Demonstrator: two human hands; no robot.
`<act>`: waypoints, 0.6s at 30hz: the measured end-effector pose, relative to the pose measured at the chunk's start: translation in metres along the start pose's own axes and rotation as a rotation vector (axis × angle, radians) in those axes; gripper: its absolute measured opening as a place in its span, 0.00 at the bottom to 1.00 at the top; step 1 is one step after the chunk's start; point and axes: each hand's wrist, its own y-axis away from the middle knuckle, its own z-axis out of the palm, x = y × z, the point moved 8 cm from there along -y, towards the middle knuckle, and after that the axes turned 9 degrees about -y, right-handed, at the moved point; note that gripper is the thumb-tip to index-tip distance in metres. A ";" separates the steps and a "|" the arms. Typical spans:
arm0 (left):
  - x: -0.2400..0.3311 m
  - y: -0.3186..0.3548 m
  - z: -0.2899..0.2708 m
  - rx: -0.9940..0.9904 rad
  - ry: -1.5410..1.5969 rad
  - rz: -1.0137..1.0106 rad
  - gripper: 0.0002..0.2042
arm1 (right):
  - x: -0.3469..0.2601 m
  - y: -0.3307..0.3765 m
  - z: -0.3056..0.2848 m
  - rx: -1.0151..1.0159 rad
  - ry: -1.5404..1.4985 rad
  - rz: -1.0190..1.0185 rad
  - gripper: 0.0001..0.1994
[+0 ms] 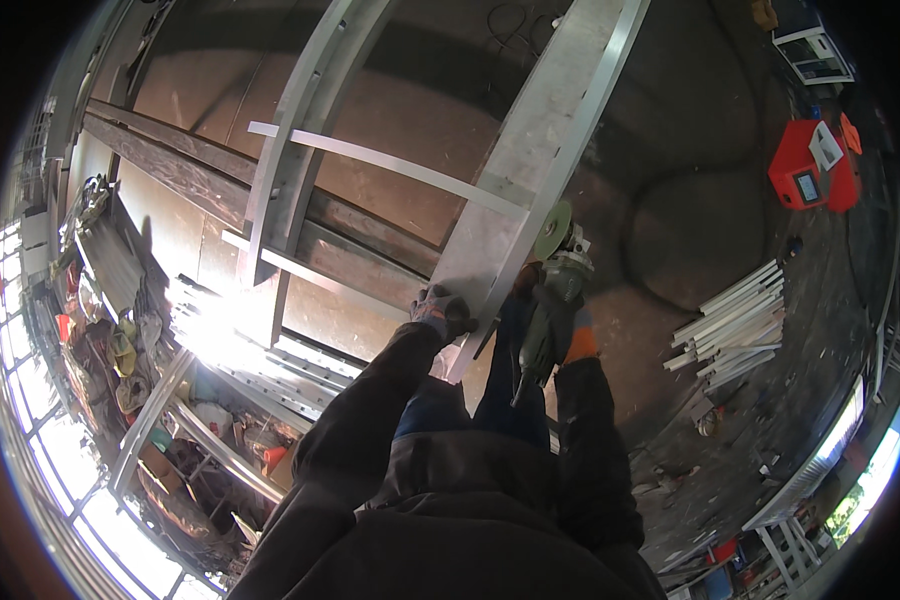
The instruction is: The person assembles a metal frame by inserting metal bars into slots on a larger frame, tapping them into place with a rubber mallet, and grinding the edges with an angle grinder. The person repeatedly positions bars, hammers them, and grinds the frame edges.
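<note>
My right hand (577,335), in a dark glove with an orange cuff, is closed around the body of a dark green angle grinder (542,335). Its round greenish disc (553,232) sits close beside the right edge of a wide metal channel (505,185). My left hand (442,311), in a grey glove, bears on the near end of that channel with its fingers bent. Two thin metal bars, an upper crossbar (400,170) and a lower crossbar (315,278), run from the channel to a second metal channel (305,130) at the left. The grinder partly hides my right fingers.
Dark long beams (185,165) lie under the frame. A stack of cut metal bars (735,325) lies on the floor at right, with a red machine (810,170) beyond. Bright metal profiles (270,365) and piled scrap (120,370) are at left. A dark cable (630,240) curves across the floor.
</note>
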 end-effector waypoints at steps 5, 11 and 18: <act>0.002 0.000 -0.002 0.042 -0.025 0.017 0.21 | 0.019 -0.005 0.001 -0.157 0.038 0.144 0.13; 0.006 0.003 -0.009 0.019 -0.012 0.000 0.18 | 0.046 -0.010 -0.022 -0.112 0.001 0.048 0.14; -0.009 -0.012 0.018 0.071 0.165 0.160 0.17 | 0.105 0.062 -0.080 -0.018 -0.011 0.144 0.18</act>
